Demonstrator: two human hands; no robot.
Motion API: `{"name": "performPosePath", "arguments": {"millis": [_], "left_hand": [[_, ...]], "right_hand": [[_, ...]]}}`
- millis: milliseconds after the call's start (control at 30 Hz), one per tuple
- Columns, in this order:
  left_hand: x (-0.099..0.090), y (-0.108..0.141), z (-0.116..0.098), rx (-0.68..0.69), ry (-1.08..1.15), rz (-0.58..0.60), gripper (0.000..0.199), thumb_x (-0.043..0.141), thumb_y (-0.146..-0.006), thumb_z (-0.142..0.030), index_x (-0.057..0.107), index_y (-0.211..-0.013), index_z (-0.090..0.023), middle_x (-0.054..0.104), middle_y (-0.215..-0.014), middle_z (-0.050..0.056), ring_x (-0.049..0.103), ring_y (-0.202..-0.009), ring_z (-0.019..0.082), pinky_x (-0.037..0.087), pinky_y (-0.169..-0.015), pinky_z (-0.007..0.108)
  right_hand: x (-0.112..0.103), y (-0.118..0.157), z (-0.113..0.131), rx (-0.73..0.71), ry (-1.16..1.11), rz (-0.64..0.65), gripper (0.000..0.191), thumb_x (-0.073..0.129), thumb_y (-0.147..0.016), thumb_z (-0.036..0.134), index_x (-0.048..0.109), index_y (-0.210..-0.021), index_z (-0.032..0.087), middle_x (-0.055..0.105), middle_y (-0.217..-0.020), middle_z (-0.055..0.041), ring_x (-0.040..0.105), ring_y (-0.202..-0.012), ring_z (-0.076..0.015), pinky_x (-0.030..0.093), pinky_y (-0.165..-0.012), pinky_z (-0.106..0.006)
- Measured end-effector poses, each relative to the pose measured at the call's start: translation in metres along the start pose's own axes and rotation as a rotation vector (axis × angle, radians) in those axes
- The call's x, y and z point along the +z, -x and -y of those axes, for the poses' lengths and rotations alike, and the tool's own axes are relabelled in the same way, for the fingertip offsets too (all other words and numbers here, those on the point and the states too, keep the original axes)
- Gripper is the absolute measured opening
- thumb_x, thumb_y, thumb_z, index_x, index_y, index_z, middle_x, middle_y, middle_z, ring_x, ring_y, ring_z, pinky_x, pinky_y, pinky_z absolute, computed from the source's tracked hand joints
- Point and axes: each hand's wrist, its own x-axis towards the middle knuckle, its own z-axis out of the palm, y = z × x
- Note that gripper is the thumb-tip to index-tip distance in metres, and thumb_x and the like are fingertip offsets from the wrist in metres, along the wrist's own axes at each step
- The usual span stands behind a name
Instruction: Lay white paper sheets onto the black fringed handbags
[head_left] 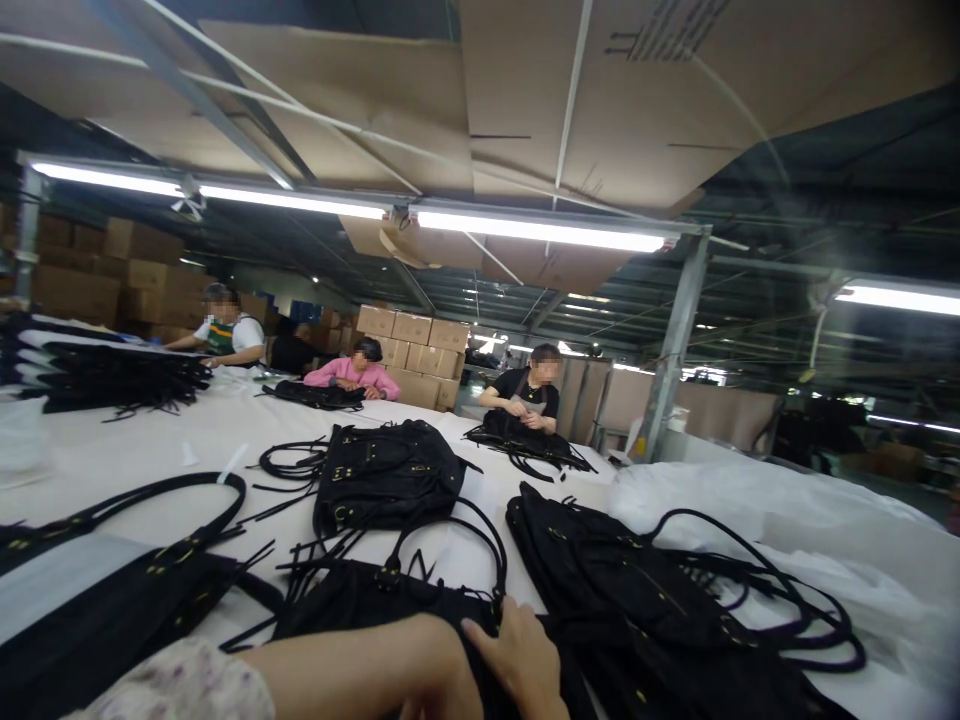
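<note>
A black handbag [352,600] with two looped handles and thin hanging straps lies right in front of me on the white table. My right hand [521,655] is on its top edge at the base of a handle, thumb on one side and fingers on the other, gripping it. From the left my forearm in a floral sleeve reaches across the same bag. The wrist of my left hand [446,670] bends down over it, and its fingers are hidden. More black handbags lie close by: one ahead [390,470], a stack at right [622,570], others at left [127,610].
Across the white table [277,440] three people handle black bags or sit at its far side. A pile of black pieces [112,370] is at far left. Clear plastic sheeting [787,520] covers the right side. A metal post [675,340] and cartons [412,350] stand behind.
</note>
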Motion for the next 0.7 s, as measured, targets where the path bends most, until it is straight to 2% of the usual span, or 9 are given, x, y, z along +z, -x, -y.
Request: {"name": "performPosePath", "arguments": {"millis": [67,133,233,300,367,467,533,600,700], "left_hand": [[-0.012,-0.009,0.021,-0.006,-0.069,0.083,0.026,0.06,-0.093,-0.031,0.062,-0.114,-0.016,0.065,-0.113,0.009,0.064,-0.098,0.023,0.054,-0.085,0.045],[-0.023,-0.01,0.04,-0.006,-0.124,0.112,0.023,0.06,-0.088,-0.017,0.065,-0.111,-0.015,0.065,-0.112,0.015,0.063,-0.104,0.03,0.05,-0.089,0.052],[-0.033,-0.009,0.06,0.093,-0.116,0.154,0.052,0.061,-0.077,-0.004,0.061,-0.125,-0.022,0.056,-0.132,0.019,0.058,-0.115,0.038,0.045,-0.094,0.056],[-0.034,-0.011,0.064,0.19,-0.059,0.198,0.067,0.063,-0.074,-0.006,0.052,-0.136,-0.031,0.046,-0.146,0.013,0.054,-0.122,0.036,0.044,-0.099,0.051],[-0.032,-0.02,0.063,0.256,0.013,0.232,0.075,0.067,-0.075,-0.014,0.043,-0.143,-0.032,0.041,-0.152,0.009,0.049,-0.13,0.032,0.042,-0.104,0.045],[-0.029,-0.037,0.061,0.292,0.104,0.293,0.087,0.072,-0.071,-0.024,0.034,-0.149,-0.027,0.049,-0.146,0.007,0.05,-0.13,0.027,0.042,-0.105,0.038],[-0.031,-0.048,0.067,0.275,0.144,0.336,0.078,0.07,-0.073,-0.023,0.041,-0.145,-0.028,0.059,-0.137,0.004,0.059,-0.119,0.024,0.048,-0.098,0.034],[-0.034,-0.053,0.078,0.218,0.158,0.343,0.059,0.063,-0.081,-0.021,0.05,-0.138,-0.026,0.065,-0.128,0.005,0.066,-0.105,0.021,0.054,-0.087,0.033],[-0.039,-0.048,0.091,0.118,0.115,0.293,0.039,0.056,-0.09,-0.02,0.057,-0.129,-0.016,0.066,-0.12,0.011,0.067,-0.1,0.023,0.056,-0.084,0.041]], "right_hand": [[0.008,0.003,0.0,-0.001,0.076,-0.018,0.045,0.058,-0.081,0.051,0.063,-0.107,0.014,0.07,-0.102,-0.0197,0.069,-0.096,-0.0378,0.053,-0.077,-0.046],[0.008,0.0,-0.004,-0.023,0.094,-0.001,0.032,0.057,-0.084,0.037,0.063,-0.106,0.014,0.072,-0.098,-0.0182,0.07,-0.092,-0.0353,0.053,-0.076,-0.044],[0.004,-0.008,-0.014,-0.083,0.11,0.006,0.023,0.051,-0.083,0.016,0.065,-0.102,0.017,0.074,-0.097,-0.0157,0.071,-0.091,-0.0316,0.052,-0.076,-0.04],[0.004,-0.014,-0.021,-0.12,0.091,0.013,0.025,0.047,-0.082,0.011,0.066,-0.096,0.019,0.074,-0.096,-0.0136,0.071,-0.09,-0.0299,0.051,-0.073,-0.038],[0.004,-0.019,-0.026,-0.156,0.013,0.007,0.024,0.045,-0.083,0.012,0.065,-0.088,0.021,0.074,-0.092,-0.0105,0.07,-0.09,-0.028,0.05,-0.07,-0.035],[0.002,-0.023,-0.026,-0.145,-0.29,0.06,0.017,0.045,-0.083,0.02,0.058,-0.071,0.021,0.069,-0.074,-0.0048,0.068,-0.077,-0.0221,0.047,-0.063,-0.028],[0.0,-0.024,-0.024,-0.053,-0.593,0.169,0.018,0.045,-0.082,0.029,0.052,-0.067,0.021,0.061,-0.062,-0.0003,0.063,-0.061,-0.0172,0.043,-0.052,-0.025],[-0.002,-0.022,-0.024,0.055,-0.813,0.24,0.02,0.047,-0.078,0.036,0.051,-0.066,0.021,0.054,-0.056,0.003,0.056,-0.05,-0.0136,0.038,-0.045,-0.022],[-0.001,-0.018,-0.023,0.115,-0.906,0.256,0.021,0.05,-0.071,0.04,0.051,-0.066,0.02,0.051,-0.054,0.0048,0.052,-0.046,-0.0109,0.035,-0.041,-0.02]]}}
